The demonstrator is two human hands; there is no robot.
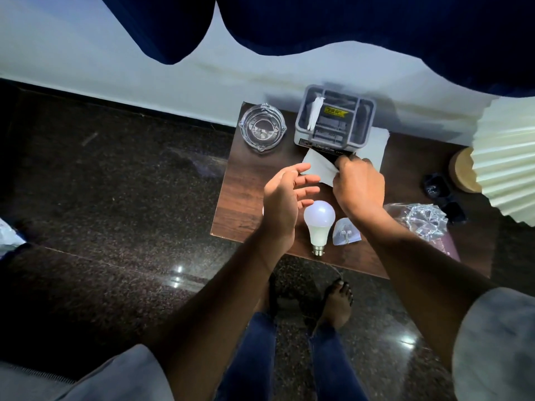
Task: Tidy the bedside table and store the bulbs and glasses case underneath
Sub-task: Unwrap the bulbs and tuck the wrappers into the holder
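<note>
Right hand (pixel 357 185) grip pinches white paper (pixel 320 166), seemingly; left hand (pixel 285 198) spread open, empty.

The bedside table (pixel 246 180) has a dark wood-grain top with a low sheen. The ashtray (pixel 262 126) is thick clear glass, glossy and faceted. The bulb (pixel 319 224) is smooth matt white plastic with a shiny metal cap. The organiser box (pixel 334 120) looks like grey translucent plastic. The white sheet (pixel 320 166) looks like thin matt paper. The lampshade (pixel 505 163) is pleated, pale and papery. The clear wrapper (pixel 419 219) is crinkled and shiny. The floor (pixel 115 183) is polished speckled stone and throws back light.
</note>
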